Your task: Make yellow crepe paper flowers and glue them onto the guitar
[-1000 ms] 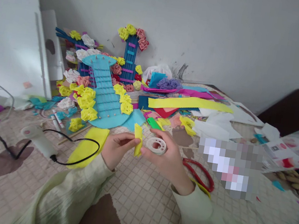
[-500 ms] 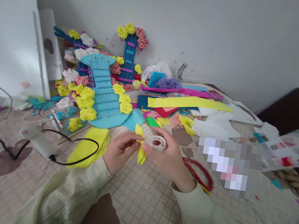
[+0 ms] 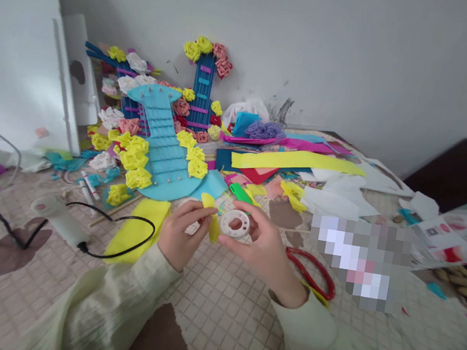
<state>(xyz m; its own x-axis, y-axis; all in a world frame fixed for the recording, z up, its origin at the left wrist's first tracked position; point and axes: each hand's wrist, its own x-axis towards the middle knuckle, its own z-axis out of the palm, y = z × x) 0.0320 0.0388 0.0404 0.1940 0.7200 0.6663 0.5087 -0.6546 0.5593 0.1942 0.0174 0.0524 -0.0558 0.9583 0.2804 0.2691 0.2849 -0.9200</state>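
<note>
Between the fingers of my left hand [image 3: 183, 232] is a small folded piece of yellow crepe paper [image 3: 214, 228], pinched near its middle. My right hand [image 3: 261, 241] grips a white plastic spool [image 3: 235, 224] by its rim, thumb below and fingers above. The spool's flat face with small holes is turned toward me, right beside the yellow piece. Any thread on the spool is too fine to make out. Under and left of my left hand lies a stack of yellow crepe paper [image 3: 135, 236]. Red-handled scissors [image 3: 311, 273] lie by my right wrist, their blades hidden.
A light blue paper guitar [image 3: 162, 146] with yellow paper flowers leans at the back, before dark blue ones [image 3: 202, 93]. A white glue gun [image 3: 60, 221] with a black cord lies left. Coloured paper strips [image 3: 297, 163], a green marker [image 3: 239, 192] and a plastic bag [image 3: 454, 234] lie beyond and right.
My right hand has turned the spool to face me more and moved it slightly left. The yellow piece has shifted a little left and up with my left hand.
</note>
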